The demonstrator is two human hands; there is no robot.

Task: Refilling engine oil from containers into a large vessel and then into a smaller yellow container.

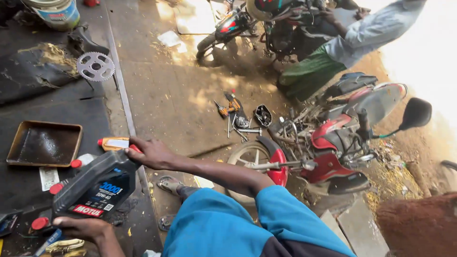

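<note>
Head camera, looking down on a workshop floor: a person in a blue sleeve grips a dark grey oil bottle (97,188) with both hands at lower left of the frame. The left hand (83,227) closes around the bottle's bottom edge, fingers curled under it; the right hand (150,152) is wrapped over its upper end, hiding the cap. The bottle lies tilted above a black mat (57,102). Just beside it, to the left, sit a shallow oily metal tray (44,143), an orange-and-white bottle (112,143) and red-capped bottles (56,189). A toothed sprocket (95,66) rests at upper left. At centre, scattered hand tools (235,116) lie on the concrete near a stripped red motorcycle (333,143). At upper right, another person in a pale shirt (366,33) bends over a second motorcycle (247,24)
</note>
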